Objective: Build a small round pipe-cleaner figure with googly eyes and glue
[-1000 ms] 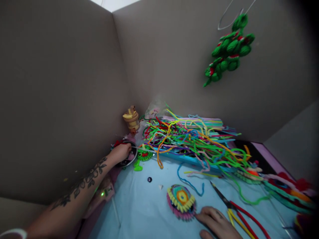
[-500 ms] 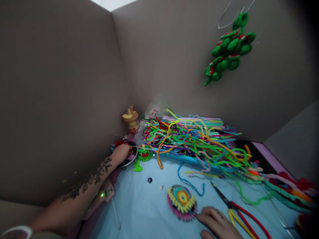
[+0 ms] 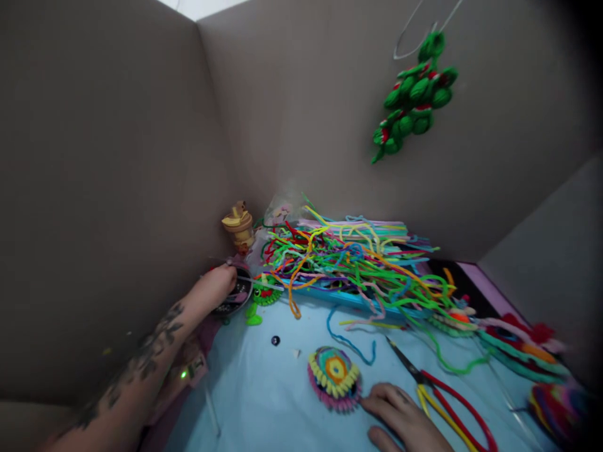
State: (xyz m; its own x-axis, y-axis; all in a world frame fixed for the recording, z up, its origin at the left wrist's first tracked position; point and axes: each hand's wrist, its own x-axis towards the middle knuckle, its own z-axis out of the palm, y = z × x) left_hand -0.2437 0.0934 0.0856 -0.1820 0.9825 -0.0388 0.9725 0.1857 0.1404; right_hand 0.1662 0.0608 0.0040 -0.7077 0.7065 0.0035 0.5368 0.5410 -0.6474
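My left hand (image 3: pixel 217 284) reaches far forward into a small round metal dish (image 3: pixel 238 298) in the corner; its fingers are bunched together down in the dish and what they grip is hidden. My right hand (image 3: pixel 404 419) rests near the front edge on the light blue table cover (image 3: pixel 264 402), fingers loosely curled, its fingertips touching a round multicoloured pipe-cleaner piece (image 3: pixel 334 378). Scissors (image 3: pixel 436 395) with red and yellow handles lie right beside that hand.
A big tangle of coloured pipe cleaners (image 3: pixel 348 257) fills the back. A green pipe-cleaner figure (image 3: pixel 264 298) and a yellow wooden toy (image 3: pixel 238 226) sit near the dish. Green ornaments (image 3: pixel 412 94) hang on the cardboard wall. More finished pieces (image 3: pixel 518 351) lie at right.
The view has shifted slightly left. My left hand has edged a little further over the dish. My right hand stays by the round piece.
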